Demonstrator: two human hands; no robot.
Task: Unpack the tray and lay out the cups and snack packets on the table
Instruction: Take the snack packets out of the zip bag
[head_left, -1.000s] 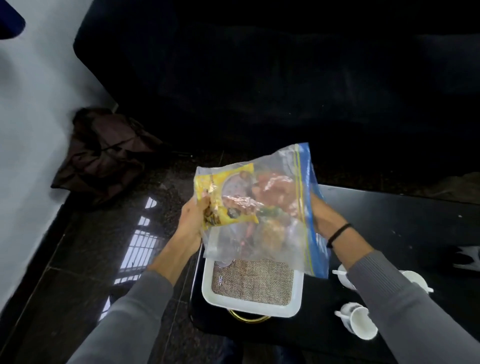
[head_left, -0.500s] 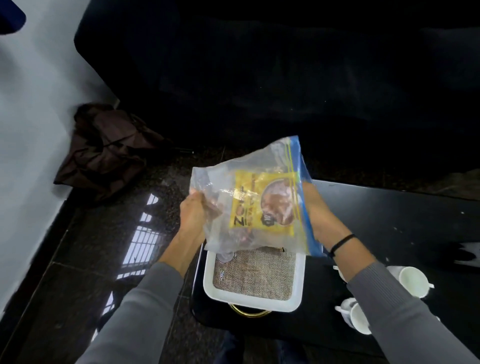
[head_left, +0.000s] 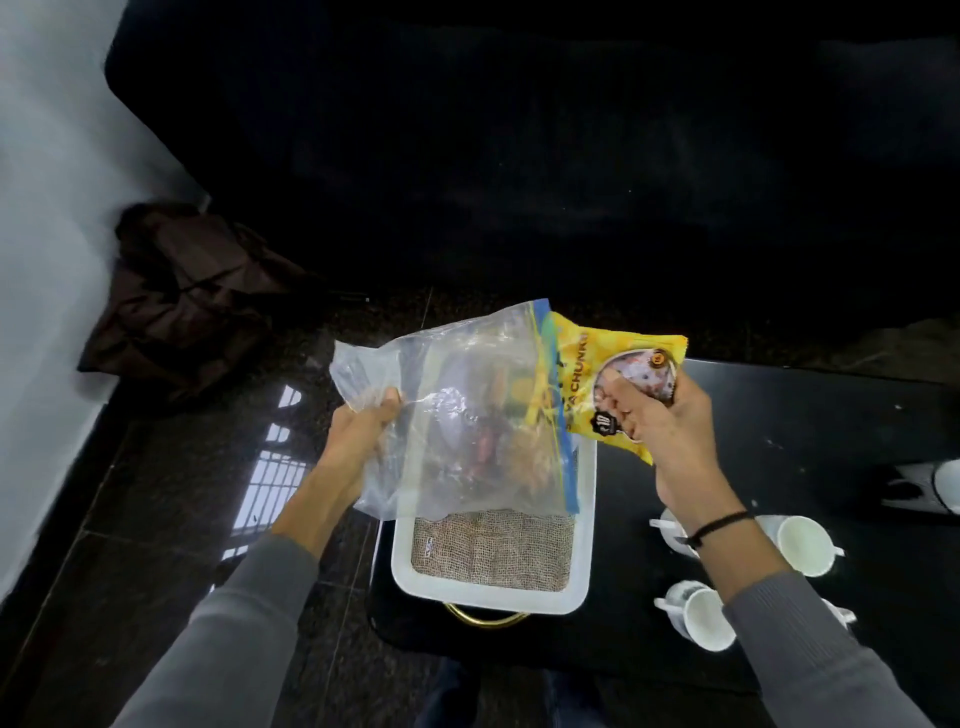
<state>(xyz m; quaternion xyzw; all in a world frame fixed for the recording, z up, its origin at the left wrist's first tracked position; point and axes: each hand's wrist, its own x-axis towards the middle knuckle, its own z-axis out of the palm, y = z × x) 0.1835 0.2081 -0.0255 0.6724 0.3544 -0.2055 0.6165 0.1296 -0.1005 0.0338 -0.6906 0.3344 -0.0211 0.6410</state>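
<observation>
packet at the mouth of the bag, held over the tray

right hand (head_left: 660, 426) pinches a yellow snack packet (head_left: 613, 364) between thumb and curled fingers (head_left: 621, 415), near the packet's lower right corner. the packet's left end sits in the blue-edged mouth of a clear zip bag (head_left: 467, 395); the rest of it is outside. left hand (head_left: 363, 436) grips the bag's left corner in a bunched fist, the plastic gathered inside it. more packets show through the bag, blurred, in red, brown and yellow.

bag and packet are in the air, above the far end of a white tray (head_left: 584, 525), which rests on the left end of a black table (head_left: 810, 415). a burlap liner (head_left: 493, 551) covers the tray's floor and a gold handle (head_left: 485, 619) curves out from under its near rim. right of the tray, on the table, a white cup (head_left: 795, 543) sits just beyond the right wrist, a second cup (head_left: 701, 616) nearer the person, and a third cup (head_left: 667, 525) is mostly hidden behind the wrist. a black band (head_left: 719, 525) circles that wrist. on the dark floor (head_left: 156, 493) to the left a dark cloth bag (head_left: 187, 291) lies against a pale wall (head_left: 52, 260)
</observation>
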